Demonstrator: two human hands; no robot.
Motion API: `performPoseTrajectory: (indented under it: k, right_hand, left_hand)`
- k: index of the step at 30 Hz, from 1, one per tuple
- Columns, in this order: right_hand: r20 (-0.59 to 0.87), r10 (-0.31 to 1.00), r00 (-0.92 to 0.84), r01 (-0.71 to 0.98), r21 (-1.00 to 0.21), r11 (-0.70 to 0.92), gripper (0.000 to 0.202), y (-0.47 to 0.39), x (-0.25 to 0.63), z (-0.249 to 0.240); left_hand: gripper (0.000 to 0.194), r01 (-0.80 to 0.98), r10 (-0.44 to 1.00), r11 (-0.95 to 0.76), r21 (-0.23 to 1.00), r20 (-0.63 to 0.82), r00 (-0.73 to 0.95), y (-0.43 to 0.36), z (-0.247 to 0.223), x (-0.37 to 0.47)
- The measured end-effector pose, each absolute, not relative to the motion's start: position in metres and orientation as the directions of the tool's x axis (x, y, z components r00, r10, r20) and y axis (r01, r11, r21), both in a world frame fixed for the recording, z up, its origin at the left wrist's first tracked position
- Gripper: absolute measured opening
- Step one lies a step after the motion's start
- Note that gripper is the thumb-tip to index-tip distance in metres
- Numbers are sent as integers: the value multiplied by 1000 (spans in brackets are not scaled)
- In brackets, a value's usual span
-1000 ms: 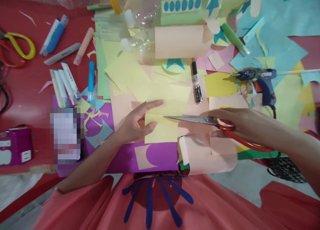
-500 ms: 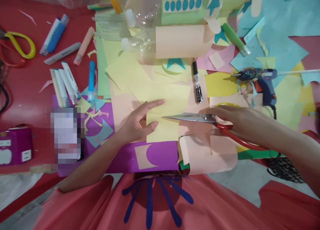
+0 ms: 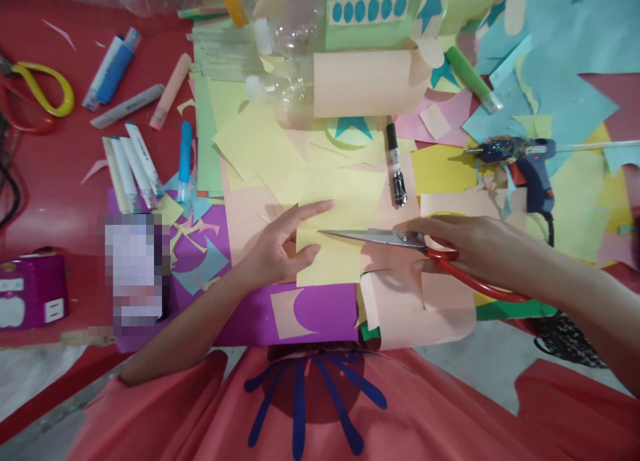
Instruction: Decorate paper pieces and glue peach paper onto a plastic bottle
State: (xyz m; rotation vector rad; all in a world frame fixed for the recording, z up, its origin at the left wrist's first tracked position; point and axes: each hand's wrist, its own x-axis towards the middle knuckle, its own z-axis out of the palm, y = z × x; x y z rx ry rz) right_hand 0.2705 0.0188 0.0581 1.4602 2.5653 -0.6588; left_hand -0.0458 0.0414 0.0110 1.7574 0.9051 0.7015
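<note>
My right hand [image 3: 463,244] grips red-handled scissors [image 3: 373,236], whose nearly closed blades point left across a sheet of yellow paper [image 3: 330,264]. A line runs along the blades between the paper's upper and lower parts. At the sheet's left edge is my left hand [image 3: 275,247], its thumb on top of the lower part and its index finger stretched over the upper part. The other fingers are partly hidden, seemingly under the paper. Below lies purple paper [image 3: 325,311] with a curved-cut peach scrap [image 3: 283,314].
A black marker [image 3: 395,164] and a glue gun [image 3: 535,167] lie beyond my right hand. Several markers [image 3: 133,161], a phone [image 3: 133,267] and another pair of scissors [image 3: 47,91] are at left. A peach-wrapped bottle [image 3: 367,84] lies at the back.
The scissors have shifted slightly left, with the tip further over the yellow paper, and their handles are closer together. My left hand has kept its place on the paper.
</note>
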Motion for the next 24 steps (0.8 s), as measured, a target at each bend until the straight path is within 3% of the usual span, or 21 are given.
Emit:
performPoseTrajectory:
  k: [10, 24]
  right_hand:
    - [-363, 773, -520, 852, -285, 438, 36, 23, 264, 67]
    - [-398, 754, -523, 851, -295, 434, 35, 25, 252, 70]
  left_hand:
    - [54, 277, 834, -220, 935, 33, 550, 41, 10, -44]
    - [55, 243, 829, -225, 944, 54, 556, 39, 12, -43]
